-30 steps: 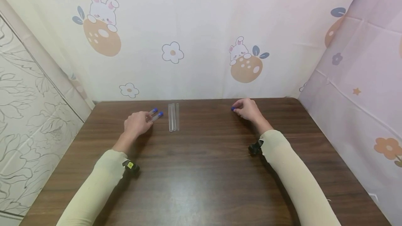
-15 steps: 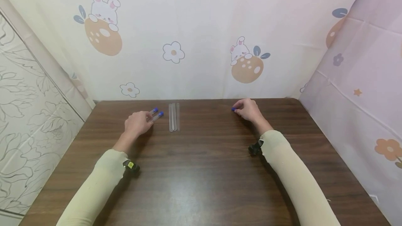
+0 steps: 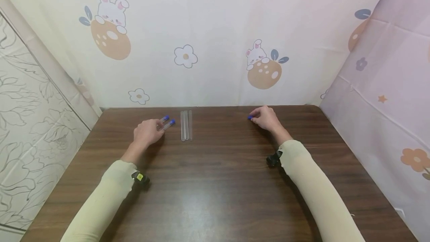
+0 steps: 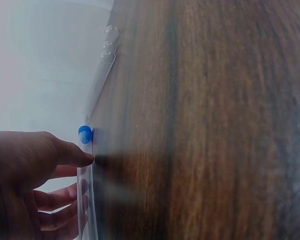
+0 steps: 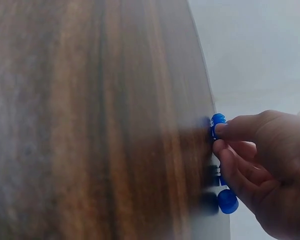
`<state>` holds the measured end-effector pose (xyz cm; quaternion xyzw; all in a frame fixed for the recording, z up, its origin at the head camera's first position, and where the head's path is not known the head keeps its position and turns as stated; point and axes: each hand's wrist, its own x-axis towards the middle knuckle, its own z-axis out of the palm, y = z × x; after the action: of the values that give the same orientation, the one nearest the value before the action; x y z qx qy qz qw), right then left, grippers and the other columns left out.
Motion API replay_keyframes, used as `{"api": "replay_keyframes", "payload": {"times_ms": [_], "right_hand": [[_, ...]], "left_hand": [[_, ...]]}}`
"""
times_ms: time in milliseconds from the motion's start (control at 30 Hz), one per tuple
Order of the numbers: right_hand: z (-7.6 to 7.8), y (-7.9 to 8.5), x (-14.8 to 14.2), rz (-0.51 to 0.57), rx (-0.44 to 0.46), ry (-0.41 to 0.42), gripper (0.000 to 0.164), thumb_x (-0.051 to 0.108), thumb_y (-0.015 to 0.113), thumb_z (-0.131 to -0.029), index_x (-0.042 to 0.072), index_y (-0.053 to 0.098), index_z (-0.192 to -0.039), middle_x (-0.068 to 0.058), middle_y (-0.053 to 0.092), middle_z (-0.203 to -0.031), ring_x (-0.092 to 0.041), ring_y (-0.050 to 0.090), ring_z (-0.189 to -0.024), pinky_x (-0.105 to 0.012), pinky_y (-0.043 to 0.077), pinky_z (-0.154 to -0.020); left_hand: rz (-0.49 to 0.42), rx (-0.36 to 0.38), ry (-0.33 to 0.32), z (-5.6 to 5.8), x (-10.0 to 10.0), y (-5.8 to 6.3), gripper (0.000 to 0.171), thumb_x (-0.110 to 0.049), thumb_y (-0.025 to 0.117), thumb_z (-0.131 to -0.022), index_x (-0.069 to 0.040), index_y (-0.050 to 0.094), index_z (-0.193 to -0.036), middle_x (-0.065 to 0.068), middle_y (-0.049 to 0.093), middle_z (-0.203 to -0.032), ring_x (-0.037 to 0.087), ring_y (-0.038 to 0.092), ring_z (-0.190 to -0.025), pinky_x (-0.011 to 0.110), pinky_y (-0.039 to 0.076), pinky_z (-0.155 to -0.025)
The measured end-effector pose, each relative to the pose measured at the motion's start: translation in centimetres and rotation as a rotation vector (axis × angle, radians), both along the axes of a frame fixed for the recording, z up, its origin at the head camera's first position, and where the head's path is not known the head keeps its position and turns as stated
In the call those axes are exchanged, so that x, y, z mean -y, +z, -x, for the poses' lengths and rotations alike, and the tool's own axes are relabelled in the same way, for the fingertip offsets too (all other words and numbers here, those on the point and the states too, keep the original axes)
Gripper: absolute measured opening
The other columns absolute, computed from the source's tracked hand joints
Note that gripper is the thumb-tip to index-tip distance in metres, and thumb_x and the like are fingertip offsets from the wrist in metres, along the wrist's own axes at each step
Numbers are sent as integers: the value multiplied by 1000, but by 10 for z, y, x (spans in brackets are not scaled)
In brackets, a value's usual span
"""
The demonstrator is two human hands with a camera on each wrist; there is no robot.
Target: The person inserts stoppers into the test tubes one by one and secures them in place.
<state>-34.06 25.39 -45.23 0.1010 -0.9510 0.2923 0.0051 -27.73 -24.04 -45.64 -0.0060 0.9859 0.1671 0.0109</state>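
At the back left of the table, my left hand (image 3: 147, 133) holds clear test tubes with blue stoppers. Two blue stoppers (image 3: 172, 121) stick out past its fingers in the head view. In the left wrist view the thumb lies against a stoppered test tube (image 4: 85, 175), just below its blue stopper (image 4: 85, 134), and the other fingers curl behind. Over on the right, my right hand (image 3: 265, 118) pinches a small blue stopper (image 5: 218, 120) between thumb and forefinger, close to the tabletop. More blue stoppers (image 5: 228, 201) lie by its fingers in the right wrist view; the hand hides them in the head view.
Several clear test tubes (image 3: 186, 125) without stoppers lie side by side, just right of the left hand. The brown wooden table (image 3: 215, 174) ends at the back against a printed curtain (image 3: 215, 74). Another curtain (image 3: 386, 96) hangs along the right.
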Motion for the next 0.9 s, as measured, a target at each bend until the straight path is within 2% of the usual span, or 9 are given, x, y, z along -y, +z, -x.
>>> {"api": "replay_keyframes", "payload": {"times_ms": [133,200,267,567,700,900], "right_hand": [[1,-1,0,-5,-5,0,23,7,76,-103,-2,83,-123,-25,84,-119,-33,76,-101,-41,60,-87],[1,-1,0,-3,-2,1,23,7,76,-103,-2,83,-123,-25,84,-118,-31,76,-98,-38,59,-84],[0,0,0,-2,1,1,23,7,76,-103,-3,83,-123,-25,84,-119,-31,75,-99,-38,59,-84],[-1,1,4,4,-7,13,25,8,74,-103,-4,82,-124,-26,83,-124,-42,75,-119,-59,59,-107],[-1,2,5,-2,-23,29,27,9,74,-101,-3,83,-123,-25,83,-125,-43,74,-125,-60,57,-112],[-1,4,5,2,-24,8,25,11,74,-103,-4,83,-121,-25,83,-124,-42,74,-122,-58,58,-109]], "left_hand": [[-6,-11,-3,0,0,-1,34,-33,73,-100,-16,79,-129,18,79,-113,38,67,-93,53,57,-76],[-15,10,4,-10,-7,13,35,-31,71,-102,-13,78,-131,20,79,-116,38,67,-95,53,57,-78],[-16,7,3,-11,-7,13,35,-31,71,-103,-12,77,-132,20,78,-116,37,66,-94,51,56,-77],[-9,0,-1,-12,-9,14,36,-31,70,-103,-12,77,-132,19,78,-114,36,65,-94,51,55,-77],[-3,0,-3,-9,-10,14,35,-32,70,-103,-13,77,-131,20,77,-117,38,65,-95,51,55,-75],[-14,-27,-9,-8,-12,19,36,-33,69,-102,-11,78,-130,19,79,-121,37,66,-97,50,56,-76]]}}
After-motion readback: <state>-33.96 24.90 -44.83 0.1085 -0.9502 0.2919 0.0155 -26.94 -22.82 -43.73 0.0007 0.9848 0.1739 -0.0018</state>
